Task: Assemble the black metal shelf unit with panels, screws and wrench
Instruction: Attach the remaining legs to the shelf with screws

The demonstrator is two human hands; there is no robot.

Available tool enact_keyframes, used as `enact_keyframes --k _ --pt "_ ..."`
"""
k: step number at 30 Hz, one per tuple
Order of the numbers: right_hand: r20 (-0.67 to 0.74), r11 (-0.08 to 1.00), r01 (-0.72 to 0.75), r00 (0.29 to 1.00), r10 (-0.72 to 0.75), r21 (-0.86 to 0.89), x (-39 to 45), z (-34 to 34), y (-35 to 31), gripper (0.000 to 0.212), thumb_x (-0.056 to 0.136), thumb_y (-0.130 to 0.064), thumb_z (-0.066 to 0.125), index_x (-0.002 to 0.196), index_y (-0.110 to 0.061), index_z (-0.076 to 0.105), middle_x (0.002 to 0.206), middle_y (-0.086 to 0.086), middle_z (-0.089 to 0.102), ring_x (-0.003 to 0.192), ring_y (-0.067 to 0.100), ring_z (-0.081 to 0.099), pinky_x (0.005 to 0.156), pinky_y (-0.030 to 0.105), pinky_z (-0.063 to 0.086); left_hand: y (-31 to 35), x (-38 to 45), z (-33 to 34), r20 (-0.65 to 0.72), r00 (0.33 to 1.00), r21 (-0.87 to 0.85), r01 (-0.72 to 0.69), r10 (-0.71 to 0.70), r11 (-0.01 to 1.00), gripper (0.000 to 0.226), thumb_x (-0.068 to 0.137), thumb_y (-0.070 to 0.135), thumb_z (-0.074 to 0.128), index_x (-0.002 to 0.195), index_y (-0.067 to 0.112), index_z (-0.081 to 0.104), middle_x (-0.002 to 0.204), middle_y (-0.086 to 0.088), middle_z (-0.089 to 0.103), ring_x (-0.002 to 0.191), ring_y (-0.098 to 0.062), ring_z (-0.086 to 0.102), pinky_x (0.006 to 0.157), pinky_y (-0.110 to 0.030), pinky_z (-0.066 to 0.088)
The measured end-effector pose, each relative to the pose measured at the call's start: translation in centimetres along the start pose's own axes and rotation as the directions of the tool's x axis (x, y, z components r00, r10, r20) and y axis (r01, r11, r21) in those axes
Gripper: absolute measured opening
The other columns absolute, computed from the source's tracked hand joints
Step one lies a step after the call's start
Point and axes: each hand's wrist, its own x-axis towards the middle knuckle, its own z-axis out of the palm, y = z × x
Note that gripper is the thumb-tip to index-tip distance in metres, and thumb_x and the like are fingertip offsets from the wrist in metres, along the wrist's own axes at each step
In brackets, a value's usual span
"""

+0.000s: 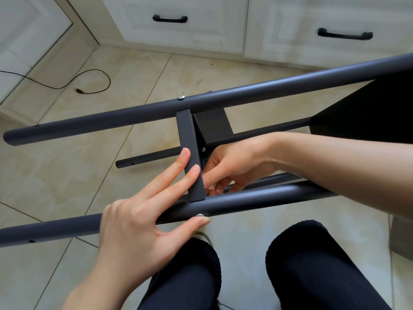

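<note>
Head view: left hand (138,224) lies flat, fingers straight on crossbar (190,153), thumb touching screw (200,215) on near tube (245,199). Right hand (230,166), fingers curled, reaches under crossbar btwn near & far tube (223,97); what it holds can't tell. Shelf panel (368,113) at right. Frame lies on floor (67,164), cable (93,81) far left, near cabinets (178,36).

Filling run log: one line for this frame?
left hand: fingers on crossbar, thumb at screw | right hand: behind crossbar, grip unclear
</note>
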Motion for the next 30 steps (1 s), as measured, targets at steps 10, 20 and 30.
enact_keyframes --k 10,20,30 --pt "0.034 0.998 0.019 0.999 -0.021 0.057 -0.16 -0.34 0.06 0.021 0.093 -0.017 0.064 0.075 -0.015 0.074 0.076 0.000 0.067 0.068 0.010 0.058 0.070 0.024 0.050 -0.01 0.03 0.05 0.010 1.000 0.001 -0.002 0.002 1.000 0.062 0.078 0.059 0.065 0.136 0.041 0.058 0.152 0.023 0.044 0.078 -0.010 0.074 0.052 -0.029 0.054" --pt "0.048 0.996 0.036 0.998 -0.040 0.078 0.02 -0.29 0.03 0.017 0.093 -0.015 0.062 0.078 -0.012 0.071 0.078 0.001 0.066 0.070 0.011 0.056 0.073 0.026 0.047 -0.07 0.04 0.02 0.011 1.000 -0.009 -0.005 0.005 1.000 0.061 0.078 0.060 0.065 0.136 0.043 0.056 0.153 0.026 0.042 0.083 -0.006 0.074 0.054 -0.027 0.053" --pt "0.030 0.998 0.022 0.999 -0.024 0.064 0.08 -0.27 -0.04 0.019 0.094 -0.017 0.061 0.078 -0.012 0.070 0.081 0.003 0.066 0.070 0.012 0.057 0.071 0.026 0.050 -0.03 0.04 0.00 0.012 1.000 -0.005 0.000 0.000 1.000 0.061 0.078 0.059 0.065 0.136 0.041 0.058 0.152 0.024 0.043 0.081 -0.008 0.074 0.054 -0.028 0.053"
